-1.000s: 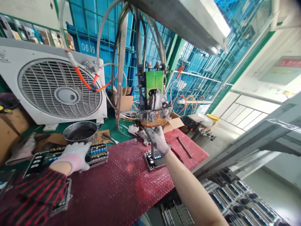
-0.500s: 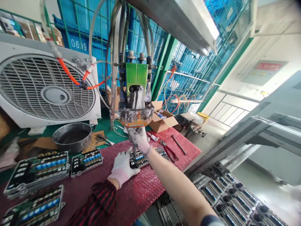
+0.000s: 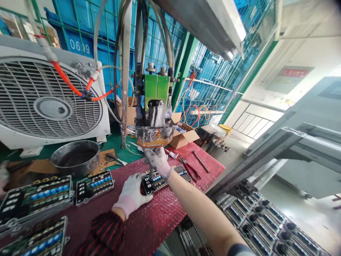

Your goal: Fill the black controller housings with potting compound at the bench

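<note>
A small circuit board [image 3: 170, 177] with blue components lies on red bubble wrap [image 3: 160, 213]. My left hand [image 3: 132, 193], in a white glove, rests at the board's left edge with fingers spread against it. My right hand [image 3: 159, 161], in a stained grey glove, is wrapped round the nozzle [image 3: 151, 173] that hangs from a green dispensing head [image 3: 156, 94]; the nozzle tip stands over the board. A smeared cup [image 3: 154, 135] sits under the head, just above my right hand.
More boards [image 3: 93, 183] and stacked boards [image 3: 34, 197] lie to the left. A metal pan [image 3: 75, 158] and a white fan [image 3: 50, 103] stand behind them. Pliers [image 3: 189, 169], a rod [image 3: 200, 161] and a cardboard box [image 3: 183, 137] are at the right; racks of boards [image 3: 266, 227] sit below.
My left hand left the boards on the left and came to the small board's edge. The right hand stays on the nozzle over that board. The view has turned left.
</note>
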Demonstrator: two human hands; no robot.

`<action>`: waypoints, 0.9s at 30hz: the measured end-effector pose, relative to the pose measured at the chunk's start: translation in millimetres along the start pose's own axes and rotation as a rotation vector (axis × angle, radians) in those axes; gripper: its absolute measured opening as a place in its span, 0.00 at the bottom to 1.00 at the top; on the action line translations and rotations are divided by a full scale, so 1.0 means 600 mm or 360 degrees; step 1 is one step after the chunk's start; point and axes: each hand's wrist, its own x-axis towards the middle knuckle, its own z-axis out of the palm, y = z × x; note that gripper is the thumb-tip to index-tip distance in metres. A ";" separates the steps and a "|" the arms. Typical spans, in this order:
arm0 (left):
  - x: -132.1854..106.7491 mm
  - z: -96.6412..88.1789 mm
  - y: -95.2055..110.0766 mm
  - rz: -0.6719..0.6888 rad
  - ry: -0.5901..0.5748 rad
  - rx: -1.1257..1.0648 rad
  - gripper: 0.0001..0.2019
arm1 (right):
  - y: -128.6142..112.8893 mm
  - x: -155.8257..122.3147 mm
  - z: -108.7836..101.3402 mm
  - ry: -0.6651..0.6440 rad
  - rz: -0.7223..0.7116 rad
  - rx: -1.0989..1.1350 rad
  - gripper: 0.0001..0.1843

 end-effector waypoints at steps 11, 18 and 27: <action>-0.001 0.008 0.050 0.0484 0.0304 0.0298 0.27 | -0.046 -0.171 -0.202 0.0208 0.0117 -0.0064 0.26; 0.128 0.057 0.195 0.0268 -0.0341 0.0543 0.52 | -0.012 -0.372 -0.299 0.0196 0.0431 -0.0077 0.26; 0.087 0.053 0.249 0.0367 -0.0339 0.0411 0.52 | 0.050 -0.378 -0.350 0.0448 0.0362 0.0401 0.29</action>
